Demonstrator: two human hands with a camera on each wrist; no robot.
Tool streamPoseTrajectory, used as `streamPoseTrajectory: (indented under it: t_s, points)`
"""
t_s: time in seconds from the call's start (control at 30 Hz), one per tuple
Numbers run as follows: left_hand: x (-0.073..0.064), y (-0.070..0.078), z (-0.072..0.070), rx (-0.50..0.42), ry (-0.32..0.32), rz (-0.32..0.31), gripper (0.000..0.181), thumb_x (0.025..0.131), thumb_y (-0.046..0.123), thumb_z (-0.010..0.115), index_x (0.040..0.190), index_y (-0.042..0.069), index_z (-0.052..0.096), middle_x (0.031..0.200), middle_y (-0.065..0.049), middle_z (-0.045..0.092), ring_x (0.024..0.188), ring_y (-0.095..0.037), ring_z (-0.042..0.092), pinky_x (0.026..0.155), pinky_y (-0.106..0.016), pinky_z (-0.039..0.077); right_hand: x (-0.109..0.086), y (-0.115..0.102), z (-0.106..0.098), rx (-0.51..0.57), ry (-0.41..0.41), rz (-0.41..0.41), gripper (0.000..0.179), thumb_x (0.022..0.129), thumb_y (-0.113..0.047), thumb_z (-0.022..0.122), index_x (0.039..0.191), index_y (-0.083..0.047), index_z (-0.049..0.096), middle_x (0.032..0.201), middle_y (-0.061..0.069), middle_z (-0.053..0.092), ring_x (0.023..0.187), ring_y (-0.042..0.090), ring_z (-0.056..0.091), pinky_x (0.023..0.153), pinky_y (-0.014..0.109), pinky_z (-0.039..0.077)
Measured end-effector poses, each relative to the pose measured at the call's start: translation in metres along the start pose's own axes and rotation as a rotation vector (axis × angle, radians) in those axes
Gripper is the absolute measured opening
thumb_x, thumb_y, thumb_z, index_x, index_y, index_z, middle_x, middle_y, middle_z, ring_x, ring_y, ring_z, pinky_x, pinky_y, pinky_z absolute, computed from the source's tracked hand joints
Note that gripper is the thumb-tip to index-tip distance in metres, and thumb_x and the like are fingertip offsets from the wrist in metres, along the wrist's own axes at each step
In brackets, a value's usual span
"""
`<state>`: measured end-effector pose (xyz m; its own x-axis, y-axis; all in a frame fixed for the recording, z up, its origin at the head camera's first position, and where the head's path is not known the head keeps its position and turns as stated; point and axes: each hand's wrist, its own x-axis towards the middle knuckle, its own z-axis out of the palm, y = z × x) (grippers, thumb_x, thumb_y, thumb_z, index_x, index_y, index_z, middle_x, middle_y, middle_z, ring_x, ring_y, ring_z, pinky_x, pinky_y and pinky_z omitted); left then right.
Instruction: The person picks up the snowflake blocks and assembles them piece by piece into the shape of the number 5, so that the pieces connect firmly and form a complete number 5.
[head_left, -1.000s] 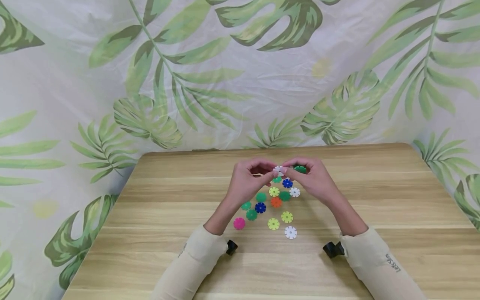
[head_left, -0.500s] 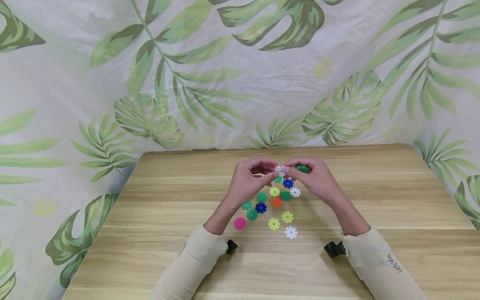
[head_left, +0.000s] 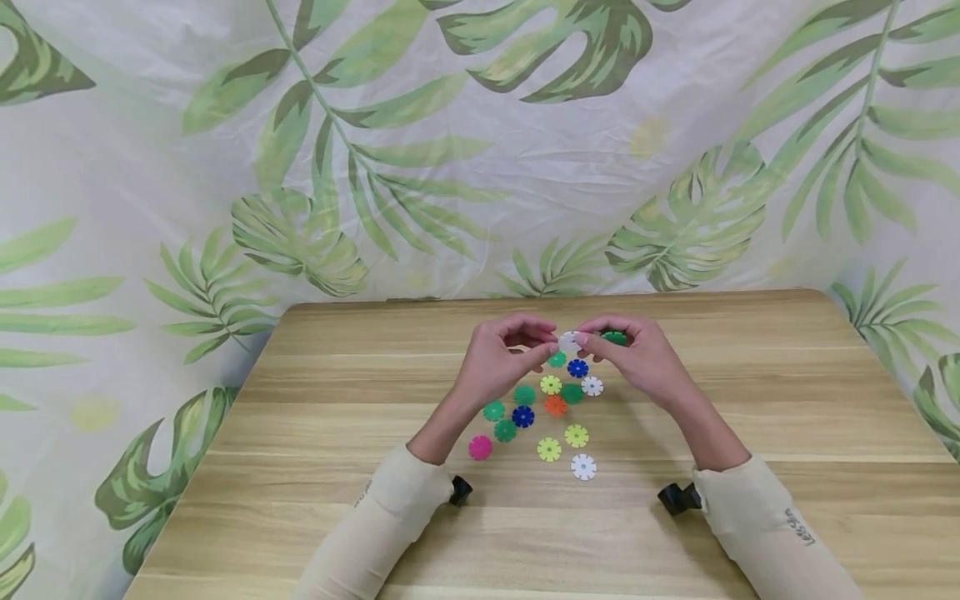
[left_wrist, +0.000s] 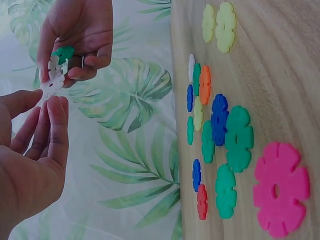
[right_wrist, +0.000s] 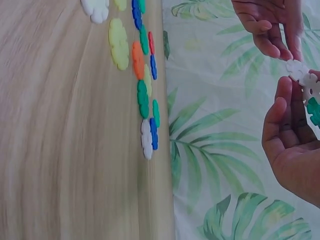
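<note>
Over the far part of the table, both hands are raised around a small joined chain of notched plastic interlocking discs. My left hand [head_left: 506, 354] pinches the edge of the outer white disc [left_wrist: 50, 89] between thumb and fingertips. My right hand [head_left: 633, 354] holds the chain from the other side, its thumb on the white piece in the head view. A second white disc [right_wrist: 311, 86] links on to the outer one, and a green disc [right_wrist: 314, 111] sits beyond it within the right hand. Right fingers partly hide the joints.
Loose discs lie spread on the wooden table [head_left: 300, 467]: pink [head_left: 481, 447], orange [head_left: 555, 405], several greens [head_left: 506, 430], blues [head_left: 522, 417], yellows [head_left: 549, 450] and whites [head_left: 583, 467]. A leaf-patterned cloth [head_left: 420, 167] hangs behind the table's far edge.
My right hand has shifted slightly right with the chain, and the outer white disc now shows more between the two hands. My left hand has barely moved; the loose discs lie as before.
</note>
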<state>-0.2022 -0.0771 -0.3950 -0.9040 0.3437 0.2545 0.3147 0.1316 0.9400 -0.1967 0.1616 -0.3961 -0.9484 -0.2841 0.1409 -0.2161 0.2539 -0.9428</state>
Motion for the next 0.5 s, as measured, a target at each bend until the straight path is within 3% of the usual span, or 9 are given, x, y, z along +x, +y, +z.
streamPoseTrajectory:
  t_s: [0.1,0.27,0.5]
  points:
    - [0.001,0.0,-0.001,0.018,-0.008,-0.019,0.024,0.096,0.004,0.079,0.119,-0.001,0.076,0.107,-0.021,0.079,0.094,-0.038,0.078,0.075,-0.051,0.067,-0.002,0.001,-0.006,-0.021,0.011,0.01,0.024,0.106,-0.024,0.07,0.116,-0.004,0.079,0.104,0.013,0.08,0.092,0.014,0.074,0.083,0.028,0.061]
    - [0.005,-0.006,0.001,0.076,-0.045,-0.05,0.021,0.096,0.006,0.079,0.117,0.003,0.078,0.106,-0.014,0.08,0.094,-0.018,0.077,0.079,-0.033,0.067,-0.005,0.005,-0.016,-0.027,0.03,0.008,0.025,0.107,-0.027,0.07,0.116,-0.005,0.078,0.098,0.003,0.08,0.093,0.014,0.074,0.086,0.031,0.062]
    - [0.011,-0.023,0.008,0.179,-0.139,-0.064,0.02,0.095,0.01,0.081,0.115,0.007,0.079,0.107,-0.009,0.08,0.095,-0.015,0.075,0.08,-0.025,0.064,-0.01,0.011,-0.028,-0.012,0.057,-0.006,0.027,0.106,-0.026,0.071,0.117,-0.001,0.077,0.093,-0.006,0.08,0.091,0.017,0.075,0.083,0.028,0.063]
